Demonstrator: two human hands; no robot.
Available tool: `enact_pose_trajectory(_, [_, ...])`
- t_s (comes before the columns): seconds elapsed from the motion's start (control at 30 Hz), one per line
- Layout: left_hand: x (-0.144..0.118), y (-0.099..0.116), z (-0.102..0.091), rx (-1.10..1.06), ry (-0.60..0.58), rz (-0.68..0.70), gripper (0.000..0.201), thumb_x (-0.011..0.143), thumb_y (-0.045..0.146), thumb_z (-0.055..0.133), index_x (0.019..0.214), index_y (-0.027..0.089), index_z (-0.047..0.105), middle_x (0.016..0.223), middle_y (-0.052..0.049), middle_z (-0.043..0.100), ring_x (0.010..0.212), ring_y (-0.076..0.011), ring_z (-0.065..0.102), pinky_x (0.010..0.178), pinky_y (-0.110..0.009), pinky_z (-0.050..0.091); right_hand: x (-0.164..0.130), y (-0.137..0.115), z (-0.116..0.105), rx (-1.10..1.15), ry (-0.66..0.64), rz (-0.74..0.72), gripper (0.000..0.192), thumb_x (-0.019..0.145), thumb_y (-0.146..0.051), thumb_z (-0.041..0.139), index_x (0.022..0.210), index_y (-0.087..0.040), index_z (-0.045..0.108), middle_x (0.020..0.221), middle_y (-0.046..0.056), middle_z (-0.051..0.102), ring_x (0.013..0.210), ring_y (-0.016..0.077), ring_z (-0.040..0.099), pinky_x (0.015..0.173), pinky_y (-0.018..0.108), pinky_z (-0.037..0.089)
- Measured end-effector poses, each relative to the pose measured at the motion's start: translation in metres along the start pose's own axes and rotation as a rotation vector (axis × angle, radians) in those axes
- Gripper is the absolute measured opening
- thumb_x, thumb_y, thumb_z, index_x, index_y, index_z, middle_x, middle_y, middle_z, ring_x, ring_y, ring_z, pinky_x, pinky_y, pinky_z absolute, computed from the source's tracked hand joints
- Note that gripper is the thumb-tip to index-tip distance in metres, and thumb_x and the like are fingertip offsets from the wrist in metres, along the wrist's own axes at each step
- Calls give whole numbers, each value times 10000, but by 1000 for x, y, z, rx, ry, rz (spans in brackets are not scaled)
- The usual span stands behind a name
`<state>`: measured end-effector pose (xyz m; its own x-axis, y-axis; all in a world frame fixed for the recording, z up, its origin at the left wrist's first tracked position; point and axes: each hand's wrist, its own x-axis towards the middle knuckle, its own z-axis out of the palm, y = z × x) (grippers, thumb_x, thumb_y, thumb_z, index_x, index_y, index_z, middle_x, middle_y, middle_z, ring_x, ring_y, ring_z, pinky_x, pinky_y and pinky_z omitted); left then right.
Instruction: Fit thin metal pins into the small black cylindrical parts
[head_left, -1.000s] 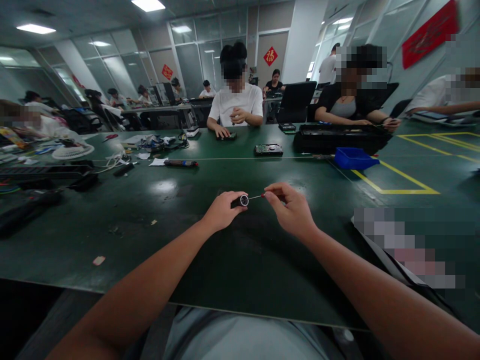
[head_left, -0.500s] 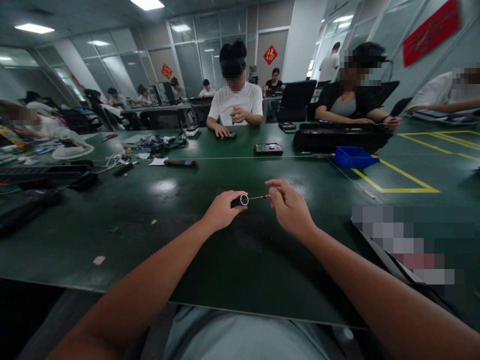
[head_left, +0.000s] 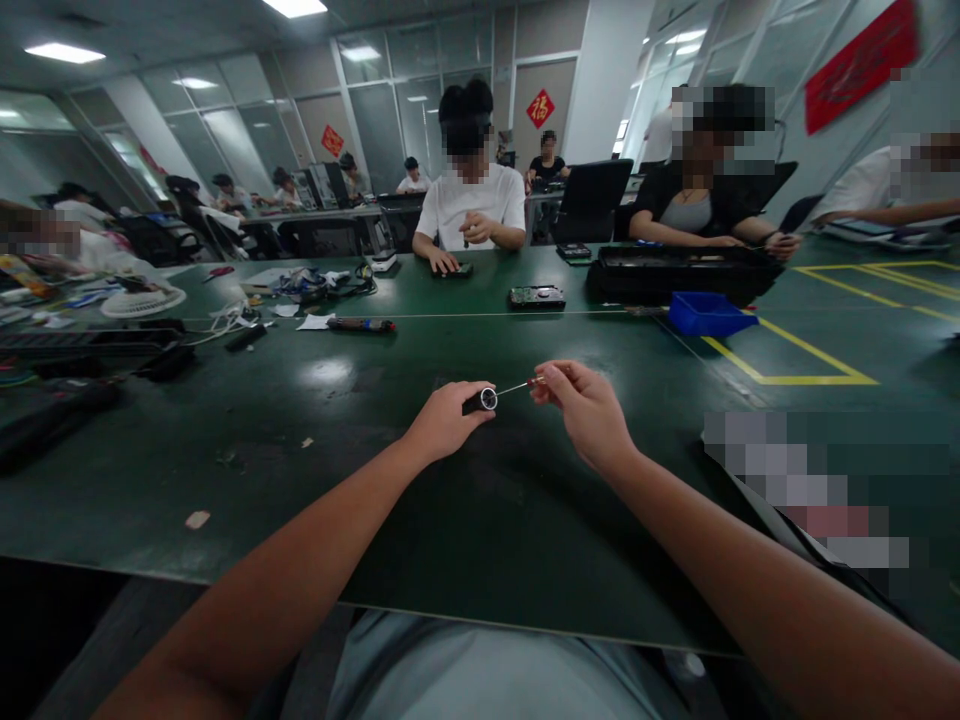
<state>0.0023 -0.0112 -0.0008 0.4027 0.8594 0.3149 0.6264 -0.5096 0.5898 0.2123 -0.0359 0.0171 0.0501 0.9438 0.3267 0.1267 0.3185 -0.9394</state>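
Screwdriver (head_left: 517, 386) tilted upward since earlier, right hand (head_left: 589, 412) pinching it, left hand (head_left: 444, 420) grasping cylinder (head_left: 480, 402)

Small screwdriver (head_left: 517, 386) at black cylinder (head_left: 480, 401)

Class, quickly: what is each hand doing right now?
Left hand: closed on a small black cylinder.
Right hand: closed, pinching a thin screwdriver whose tip meets the cylinder.

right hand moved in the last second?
Yes, slightly. The right hand and its thin tool tilted up toward the blue bin; the left hand stayed put.
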Motion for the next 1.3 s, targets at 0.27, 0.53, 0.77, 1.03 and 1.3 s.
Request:
enact_pose_trajectory(0.27, [2, 1, -6, 41, -21, 148, 363, 881, 258, 679, 1242, 243, 640, 1231, -39, 684, 1129, -216, 602, 1019, -396, 419, 11, 18, 0, 294, 38, 258, 272, 895, -476, 531, 816, -220, 582, 705, 25, 574, 618, 164, 581, 729, 399, 580])
enact_pose_trajectory(0.53, [1, 3, -4, 52, -57, 121, 346, 877, 270, 680, 1220, 235, 653, 1213, -39, 692, 1083, -221, 615, 1005, -399, 424, 9, 17, 0, 150, 136, 137, 309, 873, -525, 566, 860, -217, 583, 756, 22, 622, 668, 161, 609, 670, 344, 558])
enact_pose_trajectory(0.77, [0, 5, -6, 48, -55, 113, 350, 882, 278, 673, 1228, 232, 654, 1206, -41, 695, 1084, -227, 615, 1016, -407, 421, 5, 12, 2, 56, 115, 45, 276, 901, -480, 545, 912, -208, 592, 799, 31, 653, 707, 161, 622, 674, 336, 541])
enact_pose_trajectory(1.03, [0, 2, -4, 53, -28, 57, 393, 868, 316, 691, 1252, 242, 651, 1187, -57, 697, 1063, -241, 618, 999, -419, 437, 3, 11, 1, 0, 128, 30, 277, 918, -465, 538, 956, -197, 601, 834, 40, 666, 729, 169, 634, 692, 353, 539])
enact_pose_trajectory(1.3, [0, 1, -4, 67, -30, 62, 392, 864, 306, 692, 1249, 242, 653, 1197, -51, 697, 1072, -240, 616, 1005, -418, 428, -1, -2, 1, -99, 72, -52, 274, 920, -464, 533, 934, -202, 613, 816, 48, 697, 716, 180, 654, 681, 347, 525])
